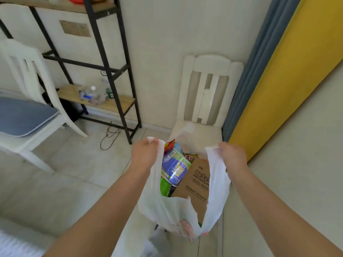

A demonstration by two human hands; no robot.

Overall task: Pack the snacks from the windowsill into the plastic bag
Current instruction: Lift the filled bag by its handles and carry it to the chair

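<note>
Head view: both arms reach forward and down, forearms bare. The left hand (pixel 143 154) has its fingers curled tight round one handle of the white plastic bag (pixel 167 208), and the right hand (pixel 233 156) pinches the other handle the same way, so two hands, two handles, and the mouth pulled wide between them. Inside the bag, between the two grips, I count one brown cardboard box (pixel 194 182) with printed text, nearer the right hand, and one blue-and-green snack packet (pixel 174 167) just beside the left hand. One red wrapper (pixel 169 145) peeks out beyond that; more packets lie beneath, too tangled to count. Beyond both hands stands one white chair (pixel 209 86), a second chair (pixel 22 75) far out past the left arm.
</note>
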